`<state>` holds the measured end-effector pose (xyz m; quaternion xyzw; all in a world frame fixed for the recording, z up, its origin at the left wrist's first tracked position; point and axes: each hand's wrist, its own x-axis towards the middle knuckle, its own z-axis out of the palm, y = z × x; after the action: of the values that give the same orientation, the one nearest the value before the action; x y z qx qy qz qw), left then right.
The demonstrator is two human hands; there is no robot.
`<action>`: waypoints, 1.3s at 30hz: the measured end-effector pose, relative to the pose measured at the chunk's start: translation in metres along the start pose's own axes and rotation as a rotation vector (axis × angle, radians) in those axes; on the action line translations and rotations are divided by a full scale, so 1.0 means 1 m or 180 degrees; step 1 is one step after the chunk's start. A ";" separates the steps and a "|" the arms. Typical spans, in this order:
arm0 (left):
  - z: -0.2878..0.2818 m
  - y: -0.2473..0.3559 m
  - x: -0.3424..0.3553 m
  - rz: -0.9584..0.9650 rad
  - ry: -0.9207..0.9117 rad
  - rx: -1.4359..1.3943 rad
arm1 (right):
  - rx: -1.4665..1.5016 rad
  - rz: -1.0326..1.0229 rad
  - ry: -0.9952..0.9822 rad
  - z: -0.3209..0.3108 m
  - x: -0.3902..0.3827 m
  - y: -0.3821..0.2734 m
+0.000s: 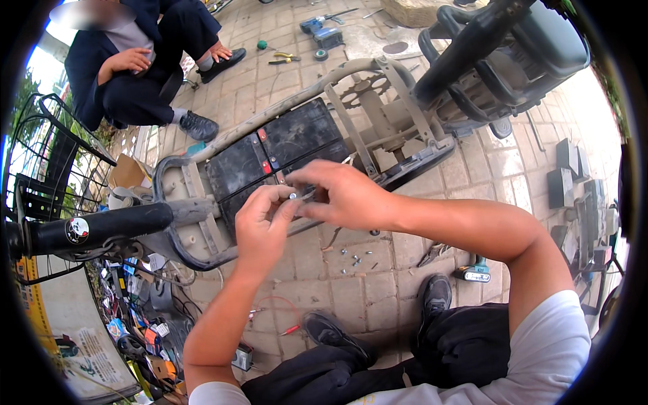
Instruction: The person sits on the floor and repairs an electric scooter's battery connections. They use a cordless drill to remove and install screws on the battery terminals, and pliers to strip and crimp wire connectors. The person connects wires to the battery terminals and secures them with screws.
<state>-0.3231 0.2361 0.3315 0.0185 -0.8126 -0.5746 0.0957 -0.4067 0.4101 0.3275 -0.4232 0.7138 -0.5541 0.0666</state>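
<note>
My left hand (262, 219) pinches a small silvery bolt (293, 196) between thumb and forefinger, its head facing up. Close beside it, my right hand (354, 197) has its fingers curled together around a small dark piece that I cannot make out. Both hands hover over the near edge of the black battery blocks (302, 128), which lie in the open frame of an electric scooter (270, 111). Red and bare metal terminals (266, 165) show between the blocks. Part of the nearest block is hidden by my hands.
Several loose screws (356, 258) lie on the paving before my feet. A green cordless tool (476, 270) and a red-tipped probe (290, 330) are near my shoes. Pliers (285, 59) and a blue drill (322, 27) lie beyond the frame. Another person (145, 67) crouches at the far left.
</note>
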 end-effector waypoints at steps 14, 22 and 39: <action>-0.003 -0.006 -0.005 -0.0591 -0.0309 -0.1129 | -0.1248 -0.0273 -0.0244 -0.016 0.000 -0.005; 0.001 0.008 -0.006 -0.0764 -0.0226 -0.0785 | -0.1291 -0.0496 -0.0197 -0.013 -0.008 -0.005; 0.003 0.026 -0.006 0.0938 -0.0401 0.1621 | -0.0031 0.1280 -0.0980 -0.020 0.004 -0.009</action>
<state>-0.3159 0.2485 0.3538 -0.1119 -0.9289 -0.3322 0.1197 -0.4161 0.4216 0.3442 -0.3524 0.7677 -0.4554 0.2813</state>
